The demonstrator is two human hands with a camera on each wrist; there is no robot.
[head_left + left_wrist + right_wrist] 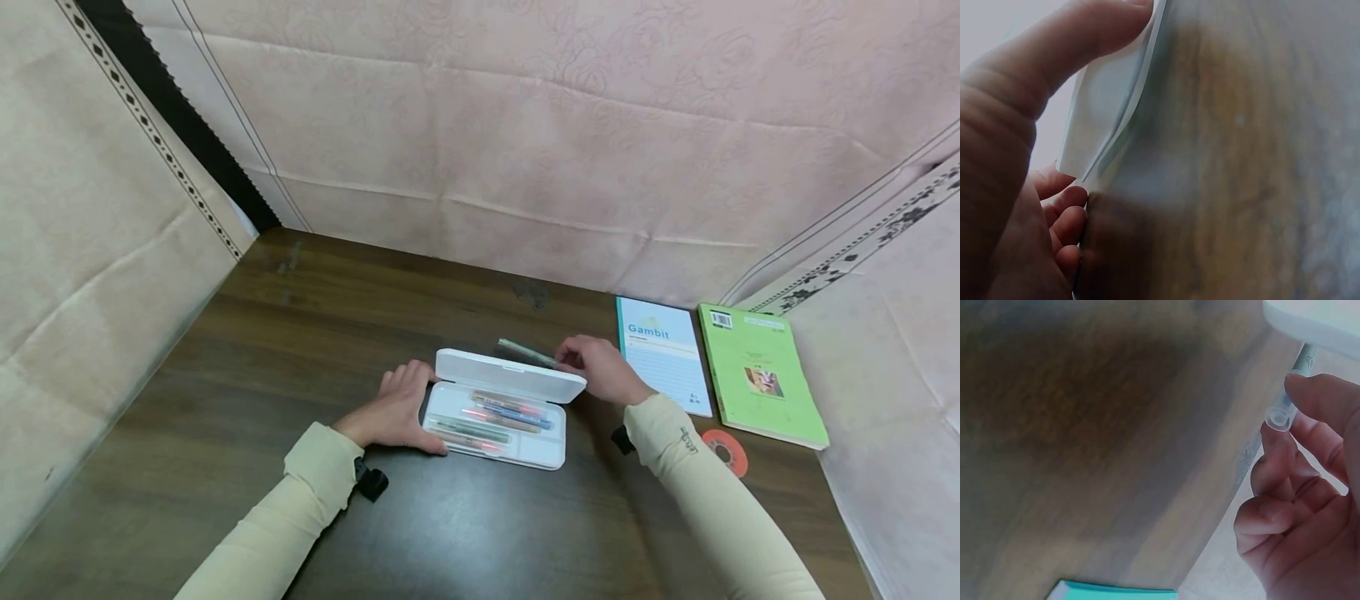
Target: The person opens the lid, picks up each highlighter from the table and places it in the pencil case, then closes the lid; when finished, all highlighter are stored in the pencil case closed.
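Observation:
An open white pencil case (pixel 543 452) lies on the wooden table with its hinged lid (pixel 510 377) tilted up at the back. Several pens (pixel 495 412) in clear, green, blue and red tones lie inside it. My left hand (pixel 401 408) holds the case by its left end, thumb at the front corner and fingers round the back; the left wrist view shows the thumb (pixel 1085 37) along the case's side. Behind the lid, my right hand (pixel 603 368) pinches a grey-green pen (pixel 525 352) near one end between thumb and fingers. Its clear round end (pixel 1279 419) shows in the right wrist view.
To the right lie a blue-and-white notebook (pixel 663 354) marked Gambit and a green book (pixel 761 375). A red ring-shaped roll (pixel 726 452) sits below them, partly behind the right sleeve. Cloth curtains (pixel 450 125) hang round the table's back and sides.

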